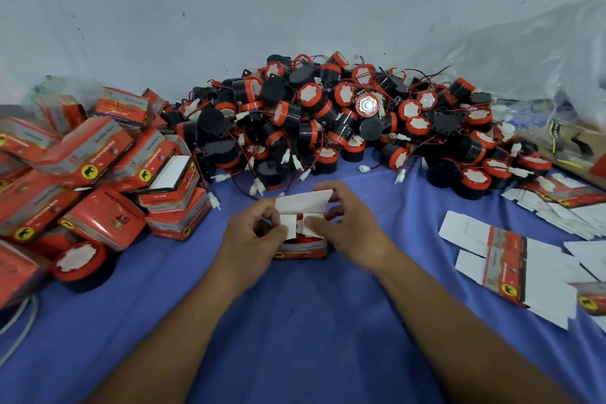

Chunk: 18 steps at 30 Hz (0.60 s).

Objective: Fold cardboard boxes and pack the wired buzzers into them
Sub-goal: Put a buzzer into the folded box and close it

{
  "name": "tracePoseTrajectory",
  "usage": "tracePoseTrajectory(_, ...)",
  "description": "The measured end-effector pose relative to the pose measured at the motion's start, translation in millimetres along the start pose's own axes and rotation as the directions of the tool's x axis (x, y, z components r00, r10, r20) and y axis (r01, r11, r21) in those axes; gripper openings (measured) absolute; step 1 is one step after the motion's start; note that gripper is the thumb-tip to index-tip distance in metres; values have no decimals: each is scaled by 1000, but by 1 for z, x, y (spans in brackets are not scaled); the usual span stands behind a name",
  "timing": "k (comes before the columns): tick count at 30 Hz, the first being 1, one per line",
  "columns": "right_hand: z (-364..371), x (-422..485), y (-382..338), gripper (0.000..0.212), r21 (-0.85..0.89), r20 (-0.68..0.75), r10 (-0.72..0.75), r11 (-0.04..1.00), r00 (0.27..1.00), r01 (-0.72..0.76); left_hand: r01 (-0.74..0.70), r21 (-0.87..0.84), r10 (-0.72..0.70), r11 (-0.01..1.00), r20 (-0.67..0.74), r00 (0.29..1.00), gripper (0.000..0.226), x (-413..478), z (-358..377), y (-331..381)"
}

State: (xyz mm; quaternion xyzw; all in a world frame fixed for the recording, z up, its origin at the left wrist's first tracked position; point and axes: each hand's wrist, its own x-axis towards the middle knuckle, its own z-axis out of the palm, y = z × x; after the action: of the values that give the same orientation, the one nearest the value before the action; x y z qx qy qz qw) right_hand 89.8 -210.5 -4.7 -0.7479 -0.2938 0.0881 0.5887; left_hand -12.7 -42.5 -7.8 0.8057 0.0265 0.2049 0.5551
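A small red cardboard box (301,248) stands on the blue cloth in the middle, its top open and its white lid flap (303,200) raised at the back. My left hand (252,233) grips its left side, thumb pressing the left side flap inward. On the other side my right hand (344,226) holds the box, thumb on the right side flap. Something red shows inside between the flaps. A big heap of black-and-red wired buzzers (344,118) lies beyond the box.
Packed red boxes (98,180) are piled at the left, with a loose buzzer (82,264) in front of them. Flat unfolded box blanks (511,266) lie at the right. A clear plastic bag (541,52) sits at the back right. A blue cloth (295,321) covers the surface.
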Motion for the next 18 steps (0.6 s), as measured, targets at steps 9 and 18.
tracePoseTrajectory(9,-24,-12,-5,52,-159,278,-71,980,958,119,109,-163,-107,981,18,994,29,1,-10,-3)
tracePoseTrajectory(18,-20,-11,-3,60,-215,213,-124,962,969,170,-14,183,-7,983,118,993,35,1,-10,-6)
